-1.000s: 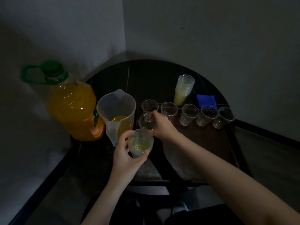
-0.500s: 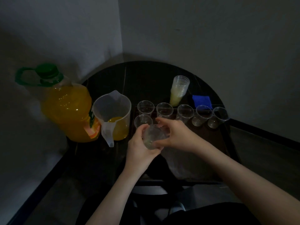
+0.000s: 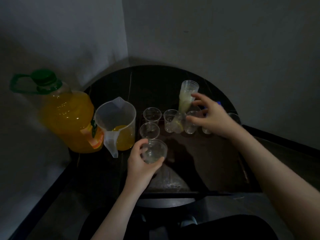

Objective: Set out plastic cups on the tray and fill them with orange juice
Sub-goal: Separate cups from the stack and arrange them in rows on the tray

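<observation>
Head view. Change: half a second ago both hands met over one clear plastic cup (image 3: 154,151); now the left hand (image 3: 141,161) alone grips it at the near left of the dark rectangular tray (image 3: 216,170), below the earlier-placed cups, while the right hand (image 3: 210,116) has gone far right, fingers spread and loose, touching the leaning stack of nested clear cups (image 3: 186,103), holding nothing firmly. Meaning, as judged: laying-out continues; pouring not begun.

Materials: cups thin, ribbed, transparent, tapered, with yellowish residue. Translucent plastic measuring jug (image 3: 117,123), spouted, low orange juice. Large clear juice bottle with green cap (image 3: 67,118), nearly full. Round black glossy desk (image 3: 152,84).
</observation>
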